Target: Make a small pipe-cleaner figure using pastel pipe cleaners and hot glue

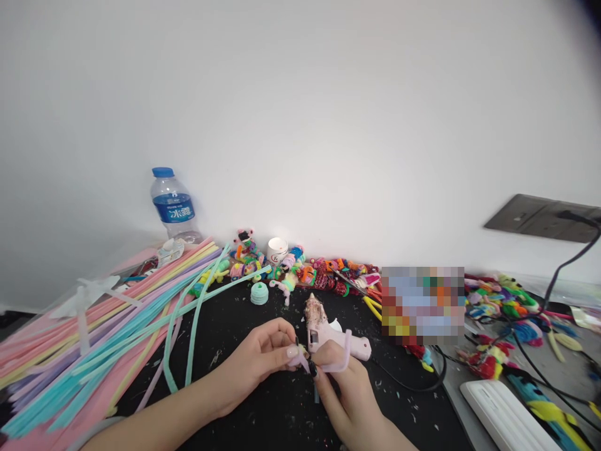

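My left hand (267, 351) pinches a small coil of lilac pipe cleaner (297, 358) between thumb and fingers. Opposite it, my right hand (345, 382) is closed on the same pipe cleaner, and a bent loose length curves up beyond its knuckles. The fingers partly hide the coil's shape. Just beyond both hands lies a pale pink glue gun (354, 346) with a brown-stained nozzle end, its cord running right. A mint-green coiled piece (259, 293) sits farther back on the black mat (220, 351).
At left lie bundled pastel pipe cleaners (141, 319), with a water bottle (173, 207) behind. Colourful pipe-cleaner figures (323, 275) and a white cup (277, 249) line the wall. To the right are a white box-shaped device (507, 413), black cables (556, 275) and a wall socket (539, 216).
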The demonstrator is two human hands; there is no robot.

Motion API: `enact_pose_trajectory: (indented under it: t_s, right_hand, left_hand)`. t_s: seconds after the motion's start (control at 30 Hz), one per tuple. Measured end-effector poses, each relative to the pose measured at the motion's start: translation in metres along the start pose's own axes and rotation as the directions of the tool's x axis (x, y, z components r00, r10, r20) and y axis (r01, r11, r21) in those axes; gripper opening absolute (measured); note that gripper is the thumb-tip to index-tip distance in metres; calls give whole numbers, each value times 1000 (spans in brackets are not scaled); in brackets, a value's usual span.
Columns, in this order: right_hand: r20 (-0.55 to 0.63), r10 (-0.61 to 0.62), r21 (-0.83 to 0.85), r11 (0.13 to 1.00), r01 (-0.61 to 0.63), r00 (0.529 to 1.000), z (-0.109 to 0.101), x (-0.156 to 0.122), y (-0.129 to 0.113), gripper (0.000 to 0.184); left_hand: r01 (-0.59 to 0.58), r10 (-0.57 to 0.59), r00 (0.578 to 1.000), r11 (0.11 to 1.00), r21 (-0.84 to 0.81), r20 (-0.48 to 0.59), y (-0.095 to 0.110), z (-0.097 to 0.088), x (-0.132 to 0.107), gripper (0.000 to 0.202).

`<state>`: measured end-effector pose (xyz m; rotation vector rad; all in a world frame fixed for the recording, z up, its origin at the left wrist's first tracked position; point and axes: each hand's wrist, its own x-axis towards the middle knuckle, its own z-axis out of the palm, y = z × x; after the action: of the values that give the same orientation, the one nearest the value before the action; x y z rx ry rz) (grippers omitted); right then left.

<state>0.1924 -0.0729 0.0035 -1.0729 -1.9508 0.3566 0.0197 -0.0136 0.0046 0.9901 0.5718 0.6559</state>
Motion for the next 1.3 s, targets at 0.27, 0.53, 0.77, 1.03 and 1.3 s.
enact_pose_trajectory:
  t_s: [0.27, 0.53, 0.77, 1.03, 1.3]
  right_hand:
    - [-145, -1, 26, 1000, 5, 989, 0, 0, -2, 18]
    - [-98, -25, 27, 999, 28, 995, 2, -2, -1, 16]
    - [12, -47, 10, 999, 47, 999, 4, 0, -2, 16]
    - [60, -102, -78, 991, 107, 993, 9, -1, 3, 17]
    - [67, -167, -180, 968, 177, 984, 11, 0, 4, 18]
  left_hand:
    - [10, -10, 1000, 998, -68, 4, -1, 0, -2, 14]
    - [4, -4, 1000, 987, -163, -2, -2, 0, 0, 11]
    - [7, -10, 1000, 975, -222, -14, -6, -1, 1, 13]
    - [-1, -8, 999, 973, -230, -36, -8, 4, -1, 15]
    - [-3, -12, 998, 972, -237, -61, -10, 9, -2, 15]
